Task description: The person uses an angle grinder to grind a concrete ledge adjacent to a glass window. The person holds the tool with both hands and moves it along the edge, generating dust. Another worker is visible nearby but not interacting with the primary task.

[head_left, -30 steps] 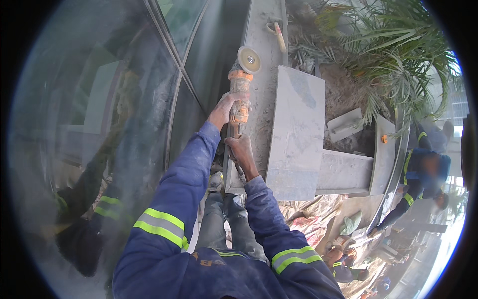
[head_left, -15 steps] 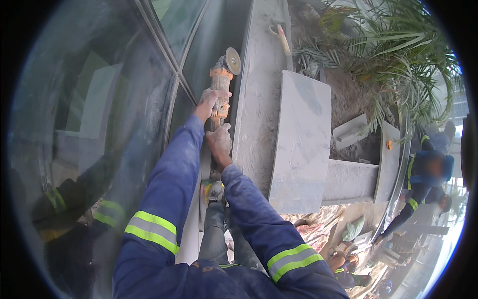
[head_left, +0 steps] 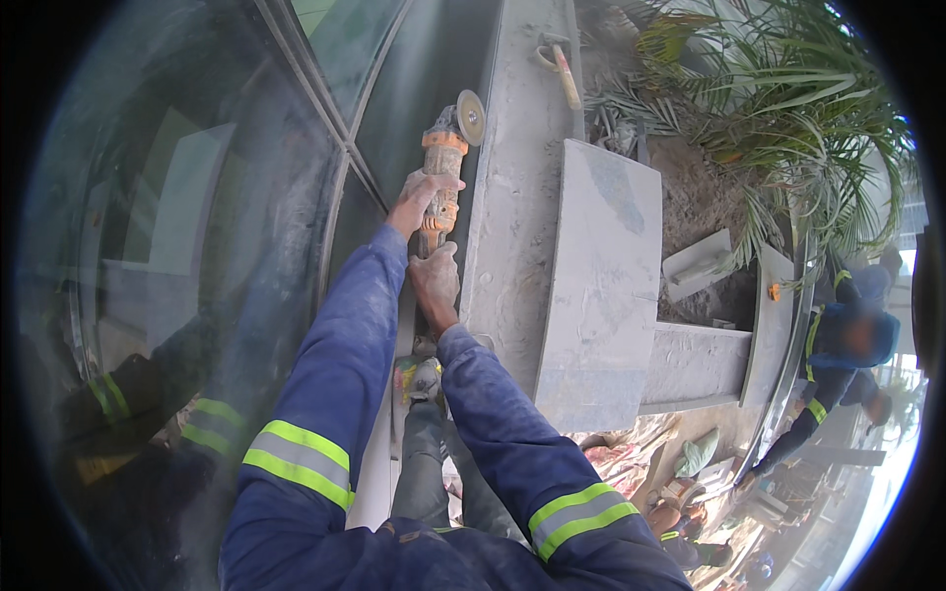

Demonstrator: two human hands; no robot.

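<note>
I hold an orange, dust-coated angle grinder point(head_left: 442, 153) with a round disc point(head_left: 470, 116) at its far end, over the gap between the glass panels and a dusty grey ledge point(head_left: 498, 295). My left hand point(head_left: 419, 197) is wrapped round the grinder's body. Behind it, my right hand point(head_left: 434, 279) grips the rear end of the same tool. To the right of the grinder a pale slab point(head_left: 596, 276) lies on the ledge, and a tool with a pale handle point(head_left: 567, 79) lies near the ledge's far end.
A tall dusty glass wall point(head_left: 197, 295) runs along my left. Palm fronds point(head_left: 778, 89) overhang a planter at the right, with a small loose board point(head_left: 695, 266) on its soil. Co-workers point(head_left: 847, 335) in reflective clothing are at the far right, near rubble and sacks at lower right.
The grinder and both my hands have moved left from over the ledge toward the glass. Over the last half second they have shifted only slightly.
</note>
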